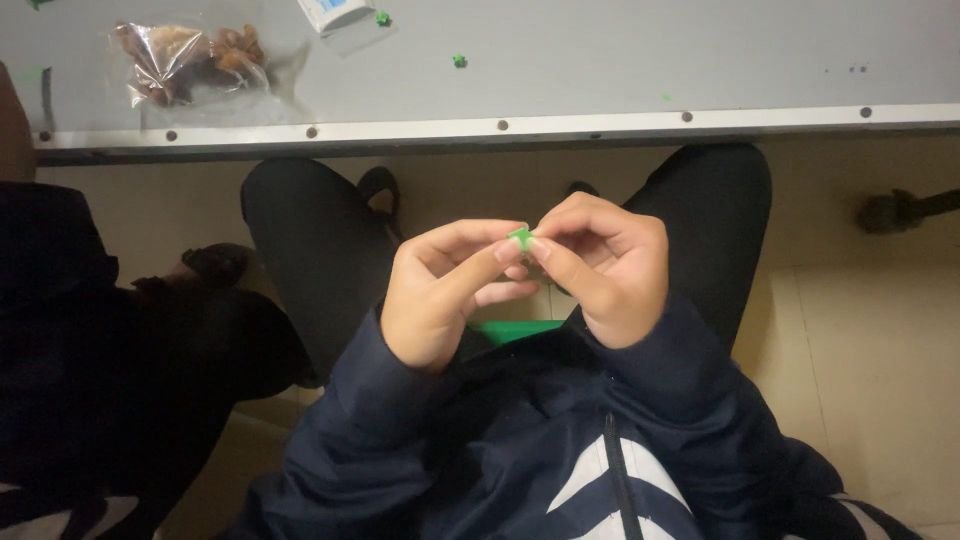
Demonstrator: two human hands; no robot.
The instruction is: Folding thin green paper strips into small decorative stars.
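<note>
Green folded paper piece [520, 237], tiny, sits pinched between both hands over the lap, below the grey desk's [600, 60] near edge. Left hand [440, 290] and right hand [610, 270] each keep a narrow fingertip grip on it; pressing creases firmly with the nails would likely shape it cleanly.

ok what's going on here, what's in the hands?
A seated person holds a tiny green piece above their lap, pinched between the fingertips of the left hand and right hand. Ahead is a grey table with a few similar small green bits scattered on it, a clear bag of brown snacks and a white packet at the top edge. Another person in dark clothing sits beside them.
</note>
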